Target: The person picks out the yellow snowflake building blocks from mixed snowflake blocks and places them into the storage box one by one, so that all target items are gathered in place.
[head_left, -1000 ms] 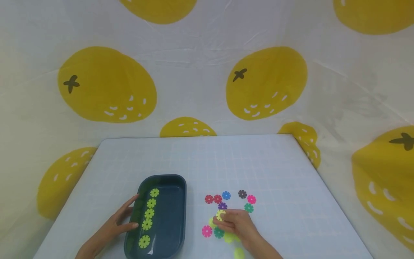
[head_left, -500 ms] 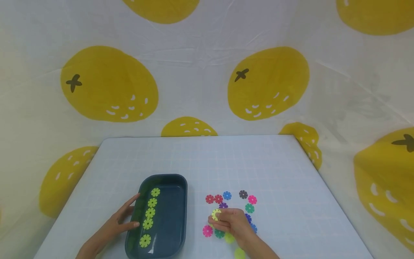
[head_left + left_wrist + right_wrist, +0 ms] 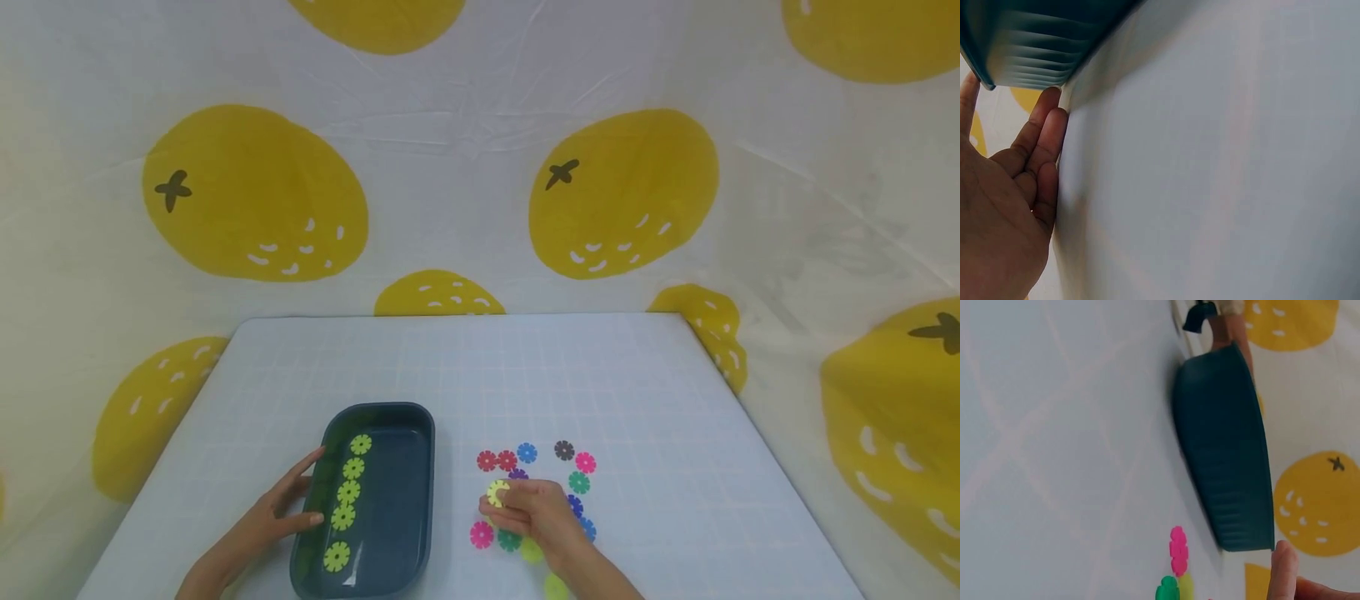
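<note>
My right hand pinches a yellow-green notched plastic disc between thumb and fingers, above a loose group of discs right of the tray. In the right wrist view only a few fingers show, and the disc is out of sight. My left hand rests against the left side of a dark teal tray, thumb and fingers spread along its rim. From the left wrist, relaxed fingers reach up to the tray's ribbed outer wall. Several yellow-green discs lie in a column inside the tray's left part.
Around the right hand lie red discs, a light blue disc, a dark grey disc, pink discs and green ones. Others are partly covered by the hand. A lemon-print cloth hangs behind the white table.
My right hand has shifted a little left and up with the yellow-green disc, uncovering blue discs on its right. The left hand stays at the tray.
</note>
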A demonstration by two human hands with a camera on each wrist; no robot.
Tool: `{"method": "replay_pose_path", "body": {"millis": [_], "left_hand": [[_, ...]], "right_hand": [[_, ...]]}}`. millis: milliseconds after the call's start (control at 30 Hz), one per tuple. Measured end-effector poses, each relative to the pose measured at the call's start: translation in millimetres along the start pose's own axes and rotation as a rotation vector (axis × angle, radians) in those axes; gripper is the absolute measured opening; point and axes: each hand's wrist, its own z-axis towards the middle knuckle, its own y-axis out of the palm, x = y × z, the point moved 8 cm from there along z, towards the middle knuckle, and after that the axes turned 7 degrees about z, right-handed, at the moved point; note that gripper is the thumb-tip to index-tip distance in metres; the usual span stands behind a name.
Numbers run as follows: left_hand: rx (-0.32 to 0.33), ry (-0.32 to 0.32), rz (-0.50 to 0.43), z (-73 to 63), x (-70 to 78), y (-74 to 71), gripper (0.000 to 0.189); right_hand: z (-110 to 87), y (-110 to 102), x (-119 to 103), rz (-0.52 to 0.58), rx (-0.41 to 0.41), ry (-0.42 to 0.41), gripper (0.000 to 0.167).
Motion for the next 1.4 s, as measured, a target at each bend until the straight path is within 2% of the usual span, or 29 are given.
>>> {"method": "replay_pose_path", "body": {"millis": [200, 700, 933, 1233, 1400], "left_hand": [[-0.005, -0.007, -0.003, 1.2, -1.5, 0.3, 0.093], [-0.008, -0.030, -0.024, 0.3, -1.2, 0.1, 0.093], [-0.005, -0.025, -0.029, -0.1, -1.1, -0.2, 0.093], [-0.001, -0.003, -0.033, 0.3, -0.4, -0.7, 0.093], [-0.002, -0.011, -0.034, 0.0, 0.0, -0.2, 0.093]], "right_hand": [[-0.2, 5, 1, 0.019, 0.003, 0.000, 0.066], [1.5, 14, -4, 0.135, -0.026, -0.010, 0.061], [1.5, 17, -8, 0.140, -0.040, -0.023, 0.054], [0.2, 27, -17, 0.102, -0.073, -0.036, 0.058], [1.2, 32, -20, 0.080, -0.072, -0.040, 0.058]]}}
